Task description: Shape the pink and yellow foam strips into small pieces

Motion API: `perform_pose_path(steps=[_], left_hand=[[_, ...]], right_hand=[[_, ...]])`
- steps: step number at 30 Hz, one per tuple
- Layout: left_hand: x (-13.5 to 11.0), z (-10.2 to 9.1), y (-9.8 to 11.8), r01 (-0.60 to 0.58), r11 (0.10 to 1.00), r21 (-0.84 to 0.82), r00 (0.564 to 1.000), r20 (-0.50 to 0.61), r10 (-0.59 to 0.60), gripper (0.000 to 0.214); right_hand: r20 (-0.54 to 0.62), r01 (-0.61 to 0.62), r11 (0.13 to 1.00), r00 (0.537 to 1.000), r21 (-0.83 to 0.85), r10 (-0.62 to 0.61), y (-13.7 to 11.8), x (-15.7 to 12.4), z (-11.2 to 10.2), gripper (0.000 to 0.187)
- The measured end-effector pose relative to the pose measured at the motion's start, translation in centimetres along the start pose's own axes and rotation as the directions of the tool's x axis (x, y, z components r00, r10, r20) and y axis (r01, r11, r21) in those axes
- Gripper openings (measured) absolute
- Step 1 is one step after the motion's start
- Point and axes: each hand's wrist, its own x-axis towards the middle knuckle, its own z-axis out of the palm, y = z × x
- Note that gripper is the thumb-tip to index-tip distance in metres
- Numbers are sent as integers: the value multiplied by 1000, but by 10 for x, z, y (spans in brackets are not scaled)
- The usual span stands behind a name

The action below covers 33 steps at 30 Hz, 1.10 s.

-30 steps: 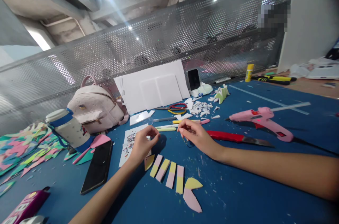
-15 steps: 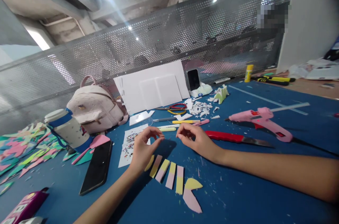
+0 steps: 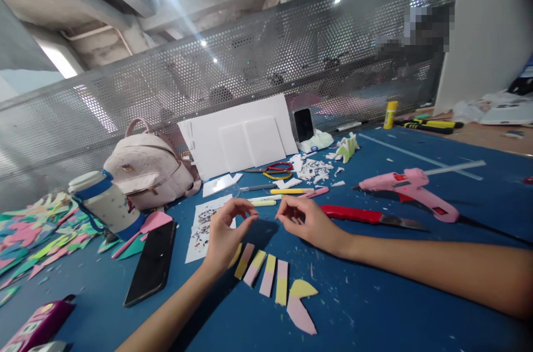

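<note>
My left hand (image 3: 230, 232) is held above the blue table, fingers curved and thumb apart from them, with nothing visible between. Facing it across a small gap is my right hand (image 3: 310, 223), its fingers curled in a pinch; whatever they may hold is too small to make out. In front of the hands lies a row of yellow-and-pink foam strips (image 3: 267, 275), ending in a notched foam piece (image 3: 301, 307) at the right. Beside my left hand is a white sheet with small colourful bits (image 3: 199, 234). A red-handled knife (image 3: 353, 214) lies just behind my right hand.
A pink glue gun (image 3: 410, 182) lies at the right with its cord. Scissors (image 3: 277, 169), pens (image 3: 293, 191) and white scraps (image 3: 316, 170) are behind the hands. Leftward are a phone (image 3: 152, 263), a bottle (image 3: 106, 202), a backpack (image 3: 152, 166) and foam offcuts (image 3: 37, 230).
</note>
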Motion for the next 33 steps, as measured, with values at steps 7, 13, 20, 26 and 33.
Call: perform_pose_path(steps=[7,13,20,26,33], left_hand=[[0,0,-2,1,1000,-15,1000,-7,-1,15],[0,0,0,4,1000,-25,1000,9,-3,14],[1,1,1,5,1000,-24,1000,11,-5,13],[0,1,3,6,1000,-17,1000,1,-6,12],[1,0,3,4,1000,-5,1000,-12,-4,12]], right_hand=[[7,7,1000,1000,-15,-7,1,0,0,11],[13,8,1000,1000,-30,-8,3,1,0,10],[27,-3,999,1000,-35,4,3,2,0,9],[20,-1,999,1000,-45,1,4,1,1,10],[16,2,999,1000,-41,-2,5,1,1,10]])
